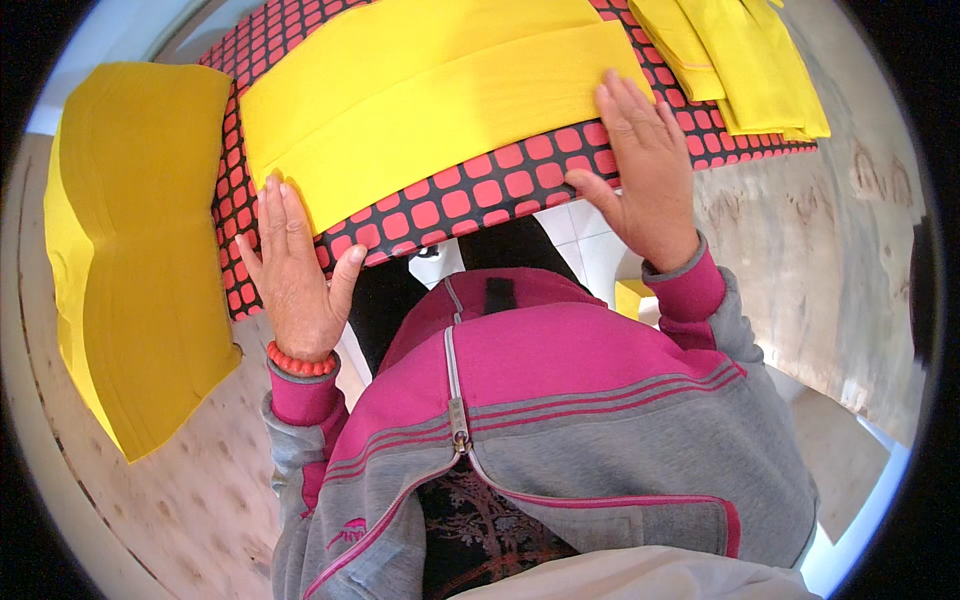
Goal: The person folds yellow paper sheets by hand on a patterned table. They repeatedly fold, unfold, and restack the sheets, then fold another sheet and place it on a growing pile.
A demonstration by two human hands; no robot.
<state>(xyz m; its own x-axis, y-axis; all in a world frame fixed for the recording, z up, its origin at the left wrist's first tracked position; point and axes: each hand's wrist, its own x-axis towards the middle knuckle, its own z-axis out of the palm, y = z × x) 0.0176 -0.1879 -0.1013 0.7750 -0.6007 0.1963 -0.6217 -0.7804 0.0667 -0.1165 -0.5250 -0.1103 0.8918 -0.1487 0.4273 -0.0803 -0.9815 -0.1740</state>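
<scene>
A piece of yellow cloth (400,110) lies flat across the table, with a fold or layer edge running along its length. My left hand (292,265) rests at its near left corner, fingertips on the cloth, thumb spread over the table cover. At the near right corner, my right hand (645,165) lies with fingers stretched out and their tips on the cloth edge. Nothing is gripped in either hand. A red bead bracelet (302,361) circles my left wrist.
The table wears a black cover with red squares (455,205). Folded yellow cloth (745,70) is piled at the far right. More yellow cloth (150,240) hangs over the left side. A bare wooden surface (790,250) is at the right, and white floor tiles (580,225) show below.
</scene>
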